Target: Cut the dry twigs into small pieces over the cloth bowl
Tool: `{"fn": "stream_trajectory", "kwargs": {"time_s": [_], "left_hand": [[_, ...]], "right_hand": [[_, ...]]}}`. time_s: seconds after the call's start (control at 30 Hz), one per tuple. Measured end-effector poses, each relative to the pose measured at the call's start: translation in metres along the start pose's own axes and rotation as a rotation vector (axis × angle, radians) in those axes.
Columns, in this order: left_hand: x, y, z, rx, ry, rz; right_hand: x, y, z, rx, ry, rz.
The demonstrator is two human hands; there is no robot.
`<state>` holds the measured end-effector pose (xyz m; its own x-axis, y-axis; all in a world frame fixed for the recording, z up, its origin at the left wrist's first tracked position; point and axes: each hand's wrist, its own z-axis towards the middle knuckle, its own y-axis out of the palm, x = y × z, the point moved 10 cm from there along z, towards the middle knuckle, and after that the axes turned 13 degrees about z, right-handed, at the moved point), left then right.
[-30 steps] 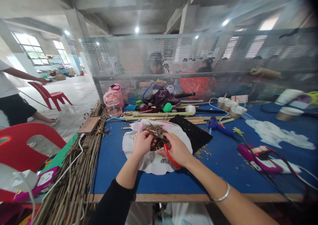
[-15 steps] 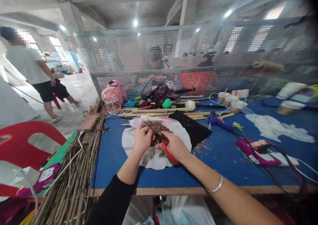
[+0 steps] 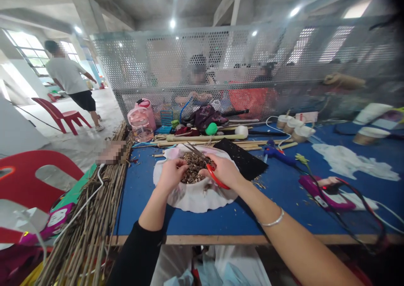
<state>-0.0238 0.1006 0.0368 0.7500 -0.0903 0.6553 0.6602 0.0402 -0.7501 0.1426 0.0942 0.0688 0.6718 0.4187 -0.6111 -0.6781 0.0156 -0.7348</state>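
Red-handled scissors (image 3: 217, 179) are gripped in my right hand (image 3: 222, 170), their grey blades parted and pointing up and left. My left hand (image 3: 172, 173) is at the left side of a heap of brown chopped stalk pieces (image 3: 192, 167), thumb and fingertips pinched together. Whatever those fingertips hold, if anything, is too small to make out. The heap lies on a round white cloth (image 3: 202, 199) spread on the blue table (image 3: 142, 212). A black sheet (image 3: 244, 160) sticks out beyond the cloth at the right, with loose bits around it.
A bundle of dry stalks (image 3: 91, 218) runs along the table's left side. Bamboo sticks (image 3: 205, 139) lie behind the cloth, before a perforated metal screen (image 3: 132, 59). At right are a blue glue gun (image 3: 280, 156), paper cups (image 3: 301, 133) and cables. A person (image 3: 71, 78) walks at far left.
My left hand has moved left and down, away from the scissor blades, which now stand open. More of the heap shows between my hands. The person at far left has walked farther away.
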Motion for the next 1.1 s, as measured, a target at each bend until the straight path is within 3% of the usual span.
{"fn": "stream_trajectory", "kwargs": {"time_s": [0.2, 0.33, 0.47, 0.6, 0.77, 0.97, 1.1], "left_hand": [[0.020, 0.027, -0.011, -0.173, 0.205, 0.261], [0.029, 0.041, -0.011, -0.171, 0.285, 0.359], [0.034, 0.042, -0.011, -0.140, 0.325, 0.377], [0.043, 0.044, -0.018, -0.192, 0.404, 0.342], [0.038, 0.049, -0.021, -0.246, 0.381, 0.361], [0.034, 0.052, -0.017, -0.194, 0.349, 0.378], [0.029, 0.051, -0.012, -0.182, 0.305, 0.266]], "right_hand": [[0.007, 0.009, -0.007, 0.048, -0.043, 0.115], [0.015, 0.010, -0.016, 0.076, -0.058, 0.198], [0.020, 0.003, -0.017, 0.113, -0.039, 0.259], [0.023, 0.000, -0.015, 0.131, -0.027, 0.288], [0.028, -0.001, -0.015, 0.147, 0.005, 0.295], [0.032, 0.003, -0.015, 0.140, 0.031, 0.288], [0.032, 0.005, -0.015, 0.130, 0.035, 0.277]]}}
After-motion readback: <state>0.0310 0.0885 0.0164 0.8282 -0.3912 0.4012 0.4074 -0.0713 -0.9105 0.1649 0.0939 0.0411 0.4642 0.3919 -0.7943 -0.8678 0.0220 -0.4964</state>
